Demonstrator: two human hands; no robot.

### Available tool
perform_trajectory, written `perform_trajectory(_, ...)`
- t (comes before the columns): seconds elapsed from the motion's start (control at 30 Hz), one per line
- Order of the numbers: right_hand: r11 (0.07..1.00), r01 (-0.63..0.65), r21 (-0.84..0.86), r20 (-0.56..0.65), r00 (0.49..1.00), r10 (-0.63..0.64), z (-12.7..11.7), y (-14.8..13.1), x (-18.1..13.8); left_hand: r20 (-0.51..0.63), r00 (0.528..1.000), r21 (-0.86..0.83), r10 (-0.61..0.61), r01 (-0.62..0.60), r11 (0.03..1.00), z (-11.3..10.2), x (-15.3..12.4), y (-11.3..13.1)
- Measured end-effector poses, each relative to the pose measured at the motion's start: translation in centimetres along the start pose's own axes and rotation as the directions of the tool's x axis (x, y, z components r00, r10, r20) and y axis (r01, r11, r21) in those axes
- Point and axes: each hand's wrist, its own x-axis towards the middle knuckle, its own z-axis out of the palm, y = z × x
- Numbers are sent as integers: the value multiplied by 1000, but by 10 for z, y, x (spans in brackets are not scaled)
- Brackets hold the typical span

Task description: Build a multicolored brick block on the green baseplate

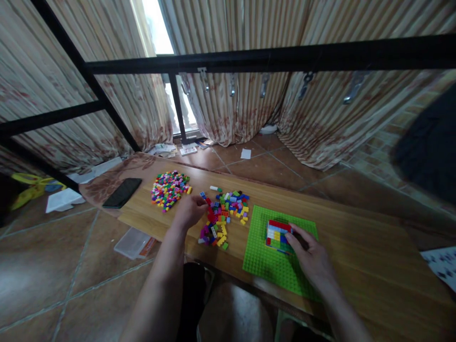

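Note:
On a wooden bench top lies a green studded baseplate [258,237]. A small block build [276,232] of red, white, yellow, blue and green toy bricks sits on it. My right hand [309,251] has its thumb and fingers closed at the build's right side. My left hand [191,210] is at the left edge of a loose pile of toy bricks [223,216], fingertips pinched together. Red bricks lie right by those fingertips, and whether one is in the pinch I cannot make out.
A second heap of smaller coloured bricks [170,187] lies farther left, with a black phone [123,193] beyond it. Under the bench's left side is a clear plastic box [133,242]. A black metal frame [231,61] crosses in front of the curtains. Printed paper [441,266] shows far right.

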Motion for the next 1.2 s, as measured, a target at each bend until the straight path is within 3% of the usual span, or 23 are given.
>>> perform_trajectory(0.17, 997, -76, 8, -27, 997, 76, -3, -6, 0, 41, 994, 259, -105, 91, 962, 6, -5, 16)
perform_trajectory(0.3, 990, -121, 76, -61, 990, 126, -4, -4, 2, 39, 989, 341, -144, 123, 932, 9, -8, 26)
perform_trajectory(0.9, 978, -76, 195, -156, 982, 107, -7, -2, 4, -11, 993, 422, -115, 109, 900, 21, -4, 46)
perform_trajectory(1.2, 972, -36, 231, -217, 972, 88, -13, -4, 4, -17, 997, 318, -70, 72, 945, 9, 1, 36)
